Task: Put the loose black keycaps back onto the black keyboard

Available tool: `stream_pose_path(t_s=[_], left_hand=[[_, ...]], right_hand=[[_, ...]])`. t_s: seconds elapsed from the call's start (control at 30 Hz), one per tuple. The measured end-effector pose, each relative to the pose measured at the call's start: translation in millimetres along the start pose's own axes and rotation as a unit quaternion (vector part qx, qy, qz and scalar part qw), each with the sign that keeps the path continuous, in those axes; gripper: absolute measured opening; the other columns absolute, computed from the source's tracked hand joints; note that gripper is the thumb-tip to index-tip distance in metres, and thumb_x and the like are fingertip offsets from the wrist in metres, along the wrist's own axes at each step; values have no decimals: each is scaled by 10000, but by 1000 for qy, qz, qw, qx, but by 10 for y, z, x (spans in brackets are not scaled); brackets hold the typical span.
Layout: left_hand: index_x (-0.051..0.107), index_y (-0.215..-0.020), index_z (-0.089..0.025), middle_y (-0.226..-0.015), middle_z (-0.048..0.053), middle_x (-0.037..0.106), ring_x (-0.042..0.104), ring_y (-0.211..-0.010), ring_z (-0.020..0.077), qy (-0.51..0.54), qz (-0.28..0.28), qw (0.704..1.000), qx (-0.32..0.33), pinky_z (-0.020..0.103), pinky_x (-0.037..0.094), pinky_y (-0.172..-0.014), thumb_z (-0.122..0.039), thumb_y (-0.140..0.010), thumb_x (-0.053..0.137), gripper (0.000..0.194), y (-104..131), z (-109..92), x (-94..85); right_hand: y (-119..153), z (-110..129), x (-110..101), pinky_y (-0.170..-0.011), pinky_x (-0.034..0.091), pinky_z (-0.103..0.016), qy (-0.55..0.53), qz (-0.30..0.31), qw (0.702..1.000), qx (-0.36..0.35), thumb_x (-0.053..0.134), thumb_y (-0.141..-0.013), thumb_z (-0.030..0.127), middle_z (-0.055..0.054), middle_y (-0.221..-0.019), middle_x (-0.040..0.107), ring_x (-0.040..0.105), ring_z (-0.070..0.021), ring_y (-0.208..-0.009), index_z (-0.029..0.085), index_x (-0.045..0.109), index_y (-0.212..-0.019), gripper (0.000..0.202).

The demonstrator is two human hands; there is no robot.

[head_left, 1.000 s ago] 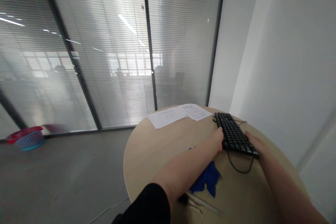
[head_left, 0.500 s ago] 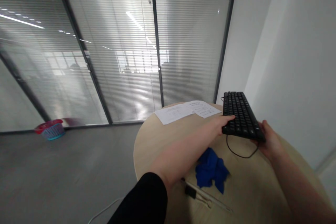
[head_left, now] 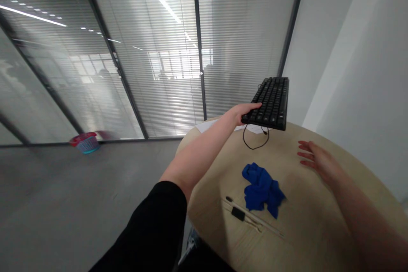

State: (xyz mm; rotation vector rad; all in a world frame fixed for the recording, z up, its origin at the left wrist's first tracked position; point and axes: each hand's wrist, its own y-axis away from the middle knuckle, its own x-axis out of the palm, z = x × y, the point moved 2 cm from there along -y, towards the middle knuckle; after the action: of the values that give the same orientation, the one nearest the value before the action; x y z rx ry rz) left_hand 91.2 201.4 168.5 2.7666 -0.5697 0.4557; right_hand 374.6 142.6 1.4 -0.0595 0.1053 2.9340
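Note:
My left hand (head_left: 247, 111) grips the black keyboard (head_left: 270, 103) by its left edge, thumb on the keys, and holds it up above the far part of the round table (head_left: 306, 238). A thin cable hangs in a loop below the keyboard. To the right and lower, my right hand (head_left: 315, 157) is held over the table with its fingers apart and nothing in them. A crumpled blue cloth (head_left: 262, 189) lies on the table between my arms. Nearer to me are a long thin brush (head_left: 255, 217) and a black-headed tool (head_left: 238, 213).
White paper sheets (head_left: 205, 126) lie at the table's far edge, partly hidden by my left arm and the keyboard. A red and blue basket (head_left: 87, 143) stands on the floor by the glass partition at the left. A white wall (head_left: 360, 106) rises at the right.
My right hand has let go of the keyboard, its fingers now apart. My left hand has raised the keyboard and moved it left, and the view has shifted.

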Motion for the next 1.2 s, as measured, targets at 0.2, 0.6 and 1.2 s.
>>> stream_pose_path(t_s=[0.2,0.6,1.2], left_hand=[[671,-1174,-60,-824,103,782,739,-658,168,-30,-49,998,39,296,617,-703,-212,-951,651,270,460,-595,-380],[662,-1141,-73,-755,95,756,721,-595,167,-95,-147,983,61,256,606,-600,-218,-939,655,249,1148,-1099,-1037],[696,-1084,-68,-912,118,777,735,-791,181,-168,-205,964,-14,319,607,-818,-253,-957,651,228,1119,-566,-1818]], right_hand=[[-29,-40,43,-594,564,-186,28,-11,1000,-4,426,-996,446,-113,-1436,565,668,-173,-1024,210,650,-1311,453],[-94,-145,20,-585,551,-170,53,-26,998,0,431,-990,436,-103,-1430,568,649,-163,-1004,212,659,-1284,435],[-148,-272,-34,-588,552,-194,82,-34,996,-23,480,-935,466,-125,-1380,602,650,-182,-1006,192,683,-1244,461]])
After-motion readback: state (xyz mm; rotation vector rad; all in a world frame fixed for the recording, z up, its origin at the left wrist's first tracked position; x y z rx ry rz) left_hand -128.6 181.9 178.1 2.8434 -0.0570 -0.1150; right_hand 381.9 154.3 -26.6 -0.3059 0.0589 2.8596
